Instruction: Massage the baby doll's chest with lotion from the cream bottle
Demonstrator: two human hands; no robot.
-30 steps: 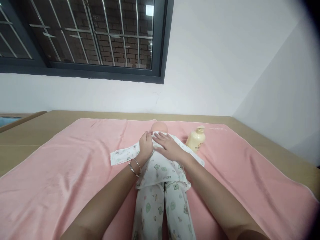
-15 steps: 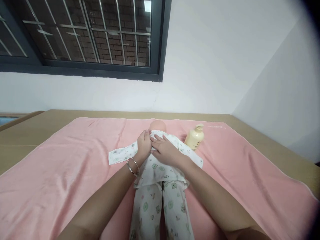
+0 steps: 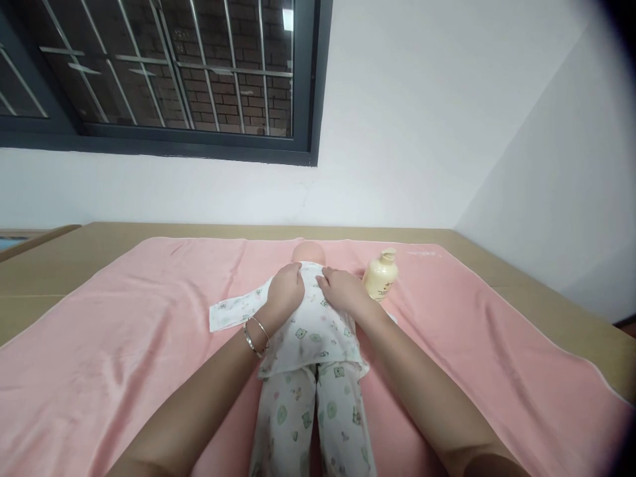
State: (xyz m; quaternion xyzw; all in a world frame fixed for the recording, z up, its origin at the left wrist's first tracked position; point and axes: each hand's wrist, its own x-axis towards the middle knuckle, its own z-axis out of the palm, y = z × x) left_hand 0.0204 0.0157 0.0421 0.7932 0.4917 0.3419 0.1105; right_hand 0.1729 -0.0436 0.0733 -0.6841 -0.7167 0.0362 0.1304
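A baby doll lies stretched out with its head at the far end, dressed in a white printed shirt and matching trousers. At the shirt's left shoulder, my left hand is closed on the cloth near the neckline, with two bracelets on the wrist. My right hand rests at the opposite shoulder, its fingers bent onto the shirt's upper edge. The left sleeve lies stretched out flat. My right arm covers most of the other sleeve.
A pink blanket with folds lies under the doll on a wooden surface. Right of the doll's shoulder stands a cream pump bottle. Behind are a white wall and a dark-framed window with bars.
My right hand has moved right, from the middle of the shirt's chest to its right shoulder. My left hand stays at the left shoulder. The view has shifted slightly.
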